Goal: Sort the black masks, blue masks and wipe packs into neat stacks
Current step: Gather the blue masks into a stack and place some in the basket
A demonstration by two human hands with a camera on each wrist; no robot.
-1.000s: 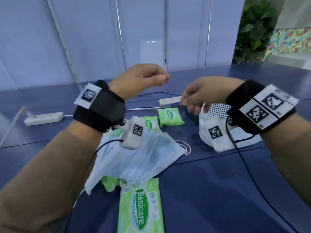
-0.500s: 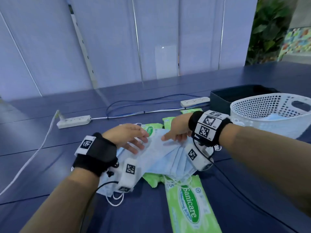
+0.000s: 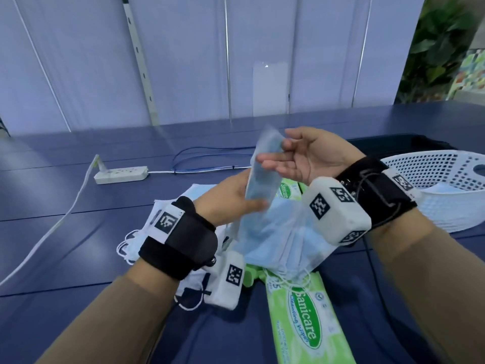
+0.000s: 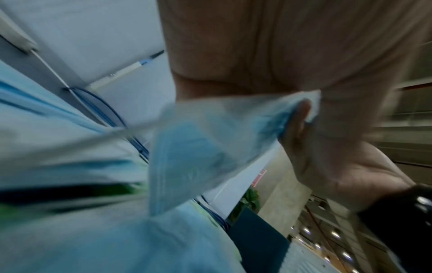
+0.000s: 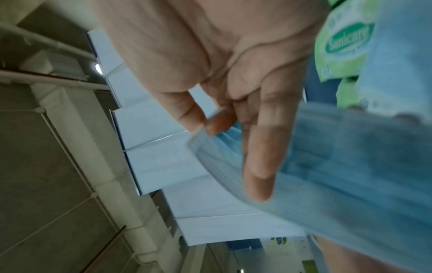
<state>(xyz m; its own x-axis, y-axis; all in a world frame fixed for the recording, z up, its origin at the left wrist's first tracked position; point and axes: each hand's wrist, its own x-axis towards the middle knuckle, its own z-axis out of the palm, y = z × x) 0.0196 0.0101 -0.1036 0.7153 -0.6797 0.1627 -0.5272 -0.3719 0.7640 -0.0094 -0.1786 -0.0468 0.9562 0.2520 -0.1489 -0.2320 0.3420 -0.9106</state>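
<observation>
A small bundle of blue masks [image 3: 262,174] is held upright above the table between both hands. My left hand [image 3: 244,203] grips its lower end, thumb on the near face. My right hand [image 3: 278,153], palm turned up, pinches the top edge; in the right wrist view the thumb and forefinger meet on the blue masks [image 5: 339,166]. The left wrist view is blurred but shows the blue masks [image 4: 198,147] stretched between the hands. Below lies a fanned pile of blue masks [image 3: 283,240]. It overlaps a large green wipe pack [image 3: 301,324] and smaller wipe packs [image 3: 287,187].
A white perforated basket [image 3: 433,174] with a blue mask inside sits at the right, and a black bin [image 3: 393,143] stands behind it. A white power strip [image 3: 120,174] and cables run across the blue table [image 3: 78,258] at the back left. More white-backed masks [image 3: 157,206] lie left.
Half a second ago both hands lay on the mask pile. They have since risen, lifting a bundle of blue masks off it, and the right palm has turned upward.
</observation>
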